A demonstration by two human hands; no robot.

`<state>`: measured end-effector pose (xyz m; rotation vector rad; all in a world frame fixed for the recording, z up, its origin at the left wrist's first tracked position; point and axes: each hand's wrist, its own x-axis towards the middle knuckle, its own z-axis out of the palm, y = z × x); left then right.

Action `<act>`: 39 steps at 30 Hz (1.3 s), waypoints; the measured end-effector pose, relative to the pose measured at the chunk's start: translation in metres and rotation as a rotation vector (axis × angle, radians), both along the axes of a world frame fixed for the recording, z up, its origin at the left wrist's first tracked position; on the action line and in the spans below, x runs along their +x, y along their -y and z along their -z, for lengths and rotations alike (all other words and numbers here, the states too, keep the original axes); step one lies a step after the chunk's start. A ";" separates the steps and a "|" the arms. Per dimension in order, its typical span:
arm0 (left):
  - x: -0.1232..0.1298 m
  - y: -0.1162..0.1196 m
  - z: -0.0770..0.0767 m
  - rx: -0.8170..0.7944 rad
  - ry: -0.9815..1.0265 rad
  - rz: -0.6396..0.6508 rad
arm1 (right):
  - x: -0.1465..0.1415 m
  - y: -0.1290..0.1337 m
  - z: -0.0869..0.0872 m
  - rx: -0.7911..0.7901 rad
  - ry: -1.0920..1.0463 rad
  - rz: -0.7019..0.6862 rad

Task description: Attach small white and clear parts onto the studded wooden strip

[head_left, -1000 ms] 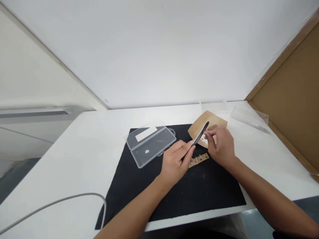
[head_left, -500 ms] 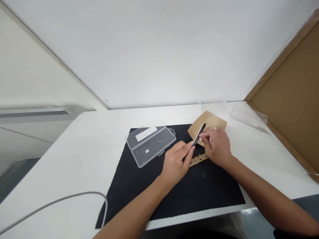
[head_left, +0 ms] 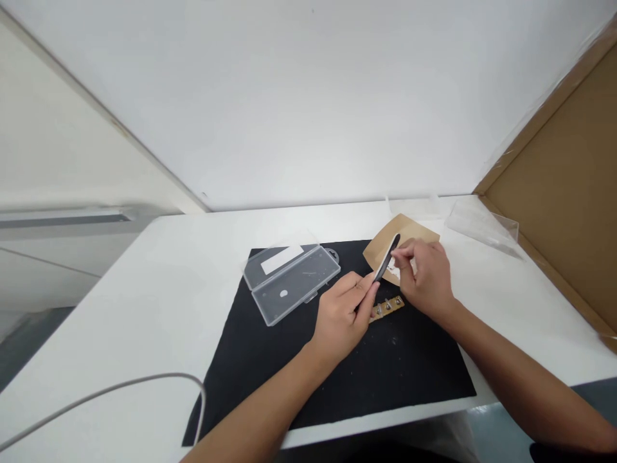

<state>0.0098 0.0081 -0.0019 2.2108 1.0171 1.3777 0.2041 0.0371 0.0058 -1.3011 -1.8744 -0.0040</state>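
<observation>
My left hand point(head_left: 343, 313) is closed around a slim dark bar with a pale edge point(head_left: 387, 258), which points up and to the right. My right hand point(head_left: 424, 273) is pinched at the bar's right side; whatever its fingertips hold is too small to make out. Beneath the bar lies a brown paper tray point(head_left: 409, 227) with white bits in it. A tan strip with several small metal pieces point(head_left: 388, 307) rests on the black mat point(head_left: 385, 373), partly covered by my left hand.
An open clear plastic case point(head_left: 301, 286) with a white label lies left of my hands. A clear plastic piece point(head_left: 482, 228) is at the back right, beside a large cardboard box point(head_left: 563, 186). A cable point(head_left: 120, 384) curves across the front left.
My right hand has moved slightly up and to the right, uncovering more of the tan strip and the white bits. The bar's tip has risen a little.
</observation>
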 end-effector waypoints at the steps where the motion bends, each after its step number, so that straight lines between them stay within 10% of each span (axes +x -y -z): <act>1: 0.000 0.000 0.000 -0.005 0.000 -0.006 | 0.000 0.000 0.000 -0.001 -0.011 -0.002; 25: -0.003 -0.004 0.002 0.013 -0.031 -0.051 | 0.001 0.003 -0.007 -0.036 -0.009 -0.164; 33: -0.030 -0.035 0.012 0.010 -0.304 -0.531 | 0.017 0.010 -0.004 -0.066 -0.387 -0.304; 39: -0.043 -0.041 -0.002 -0.138 -0.526 -0.745 | 0.032 0.011 -0.007 0.112 -0.076 -0.398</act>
